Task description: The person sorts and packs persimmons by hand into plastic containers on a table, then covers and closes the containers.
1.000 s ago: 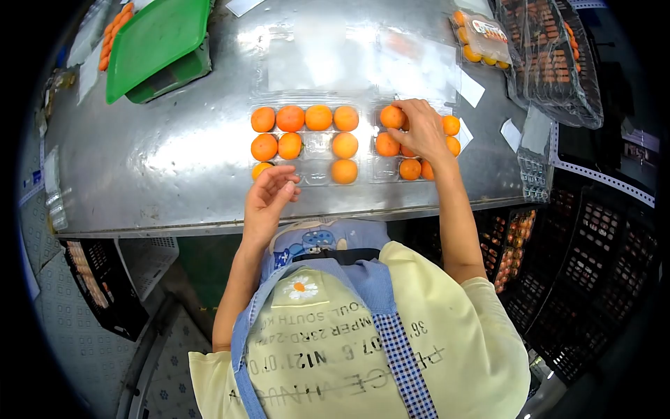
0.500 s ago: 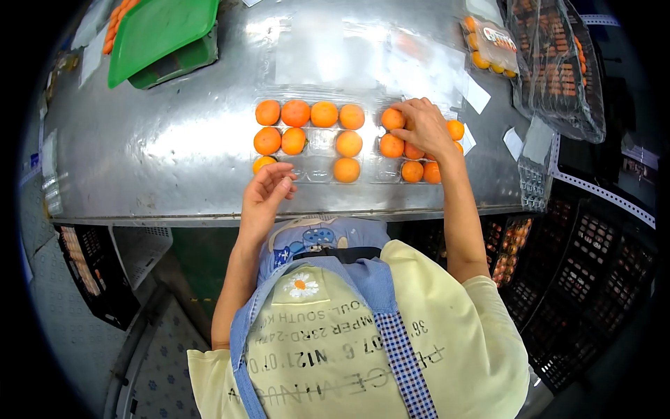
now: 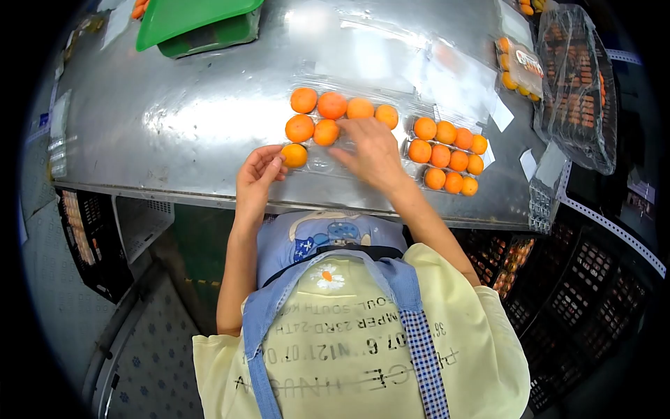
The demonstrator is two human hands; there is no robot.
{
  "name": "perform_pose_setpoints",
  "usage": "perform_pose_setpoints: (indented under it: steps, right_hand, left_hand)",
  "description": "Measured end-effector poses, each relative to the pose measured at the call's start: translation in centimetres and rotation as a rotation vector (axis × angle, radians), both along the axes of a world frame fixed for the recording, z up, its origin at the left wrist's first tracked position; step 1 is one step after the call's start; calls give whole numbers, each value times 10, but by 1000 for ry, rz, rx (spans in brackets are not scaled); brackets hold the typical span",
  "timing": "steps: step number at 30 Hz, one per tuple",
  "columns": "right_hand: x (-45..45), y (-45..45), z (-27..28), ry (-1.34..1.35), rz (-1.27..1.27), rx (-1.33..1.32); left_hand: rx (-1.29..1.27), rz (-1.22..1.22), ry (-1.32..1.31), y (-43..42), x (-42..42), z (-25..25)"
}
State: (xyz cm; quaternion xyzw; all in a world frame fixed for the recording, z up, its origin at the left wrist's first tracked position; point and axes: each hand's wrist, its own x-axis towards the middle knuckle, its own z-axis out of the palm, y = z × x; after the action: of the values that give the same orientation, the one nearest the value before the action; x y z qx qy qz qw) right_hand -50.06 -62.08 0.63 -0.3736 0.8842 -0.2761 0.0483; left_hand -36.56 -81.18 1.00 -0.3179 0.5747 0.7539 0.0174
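Note:
A clear plastic tray [image 3: 317, 165] holds rows of oranges, with a darker orange [image 3: 331, 105] at its back edge. My left hand [image 3: 257, 174] is at the tray's front left corner, half-curled, its fingertips beside the front orange [image 3: 294, 156]; whether they touch it I cannot tell. Over the tray's right part hovers my right hand [image 3: 375, 155], thumb and forefinger apart, close to an orange [image 3: 326, 132] in the middle row. That hand hides the cells beneath it. A second clear tray [image 3: 417, 172] with rows of smaller-looking oranges [image 3: 440, 155] lies to the right.
A green lid [image 3: 192, 17] sits on a green bin at the back left. At the back right are a labelled pack of fruit [image 3: 520, 66] and a plastic-wrapped dark crate [image 3: 576, 91]. Paper slips [image 3: 501, 114] lie on the metal table [image 3: 174, 133]. Crates stand below.
My right hand has moved left from the right tray to the left tray, uncovering the right tray's oranges. My left hand has come closer to the front orange. The view has shifted.

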Motion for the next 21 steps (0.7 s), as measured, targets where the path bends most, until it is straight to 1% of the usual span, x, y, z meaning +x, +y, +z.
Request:
perform_pose_setpoints:
  steps: [5, 11, 14, 17, 20, 21]
  right_hand:
    - [16, -27, -4, 94, -29, 186]
    - [16, -30, -29, 98, -81, 155]
    - [15, -24, -26, 47, -104, 41]
    - [15, -15, -7, -134, -145, -46]
    - [20, 0, 1, -477, -146, -313]
    - [24, 1, 6, -532, -129, -441]
  left_hand:
    - [-44, 71, -15, -9, 10, -16]
    - [-36, 63, -11, -9, 13, -26]
    - [-37, 21, 16, -7, 11, -28]
    - [15, -28, 28, 0, 4, -21]
    - [114, -164, 88, 13, -6, -4]
    - [245, -161, 116, 19, -10, 3]
